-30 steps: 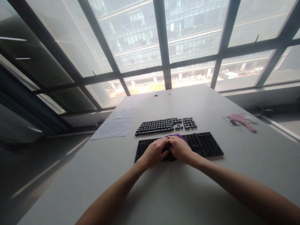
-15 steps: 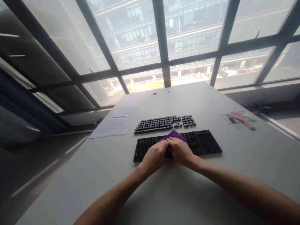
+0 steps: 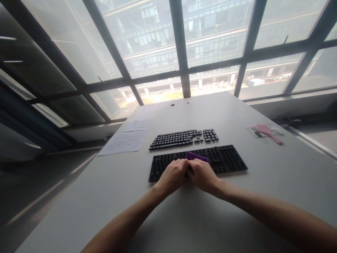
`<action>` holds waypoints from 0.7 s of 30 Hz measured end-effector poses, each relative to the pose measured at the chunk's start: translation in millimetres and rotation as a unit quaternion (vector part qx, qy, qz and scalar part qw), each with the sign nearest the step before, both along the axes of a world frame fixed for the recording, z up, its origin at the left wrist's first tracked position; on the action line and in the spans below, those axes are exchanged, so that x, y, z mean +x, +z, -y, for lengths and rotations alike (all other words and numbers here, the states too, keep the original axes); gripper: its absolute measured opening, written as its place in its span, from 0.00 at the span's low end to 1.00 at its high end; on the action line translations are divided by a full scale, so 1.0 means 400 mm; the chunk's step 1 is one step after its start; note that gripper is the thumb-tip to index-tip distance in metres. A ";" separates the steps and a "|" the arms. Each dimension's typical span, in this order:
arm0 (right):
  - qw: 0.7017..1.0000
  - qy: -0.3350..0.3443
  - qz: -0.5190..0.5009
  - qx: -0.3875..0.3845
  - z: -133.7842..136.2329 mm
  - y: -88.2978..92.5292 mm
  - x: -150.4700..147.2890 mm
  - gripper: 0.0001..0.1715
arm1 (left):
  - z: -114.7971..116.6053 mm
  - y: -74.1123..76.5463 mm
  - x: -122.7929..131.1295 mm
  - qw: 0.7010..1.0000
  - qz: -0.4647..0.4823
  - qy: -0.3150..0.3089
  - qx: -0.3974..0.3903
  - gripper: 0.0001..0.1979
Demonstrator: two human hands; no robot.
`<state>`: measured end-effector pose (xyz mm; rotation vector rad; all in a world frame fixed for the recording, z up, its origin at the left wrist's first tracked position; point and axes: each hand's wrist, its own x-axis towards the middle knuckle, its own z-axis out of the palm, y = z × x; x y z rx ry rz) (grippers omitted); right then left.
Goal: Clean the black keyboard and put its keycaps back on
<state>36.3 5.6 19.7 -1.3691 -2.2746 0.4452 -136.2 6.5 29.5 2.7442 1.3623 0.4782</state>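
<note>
Both hands meet over the front middle of a black keyboard base (image 3: 231,160), whose keycaps are mostly off. A purple cloth (image 3: 198,157) sticks out beyond my fingers above the base. My left hand (image 3: 174,173) is closed, its fingers curled under and pressed against the other hand, gripping the cloth. My right hand (image 3: 204,175) is closed on the cloth too. Fingertips and the lower part of the cloth are hidden behind the knuckles. Just behind the base, the loose black keycaps (image 3: 173,138) lie in keyboard order, with the number block (image 3: 210,135) set slightly apart.
Printed paper sheets (image 3: 126,142) lie along the left side of the white table (image 3: 226,218). At the right, a pink hairbrush-like object (image 3: 267,131) rests by a clear plastic bag and a small dark item (image 3: 258,134). Large windows stand behind the far table edge.
Less of the purple cloth shows now; its raised peak has folded down toward my hands. My fingers have curled in more. The whole view has shifted slightly.
</note>
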 end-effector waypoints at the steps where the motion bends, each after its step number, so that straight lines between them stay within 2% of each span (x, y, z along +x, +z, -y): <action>1: 1.000 0.004 0.001 -0.001 -0.004 0.006 0.004 0.13 | 0.001 0.004 0.000 1.000 0.013 0.003 -0.005 0.10; 6: 0.998 0.055 -0.015 -0.002 -0.052 0.061 0.048 0.10 | 0.003 0.016 0.009 0.994 0.109 -0.004 0.004 0.13; 10: 0.995 0.041 -0.060 0.071 -0.101 0.090 0.087 0.09 | -0.032 0.020 0.036 0.983 0.165 -0.012 0.080 0.12; 12: 0.991 0.036 -0.070 0.112 -0.121 0.086 0.098 0.09 | -0.058 0.024 0.056 0.977 0.175 -0.010 0.121 0.13; 14: 0.991 0.036 -0.064 0.113 -0.134 0.072 0.104 0.09 | -0.078 0.024 0.076 0.977 0.164 -0.005 0.134 0.14; 17: 0.997 0.056 -0.019 0.056 -0.141 0.040 0.111 0.06 | -0.082 0.009 0.096 0.988 0.124 -0.008 0.090 0.15; 21: 0.996 0.086 0.026 0.015 -0.137 0.013 0.121 0.09 | -0.053 -0.024 0.100 0.994 0.105 -0.037 0.000 0.18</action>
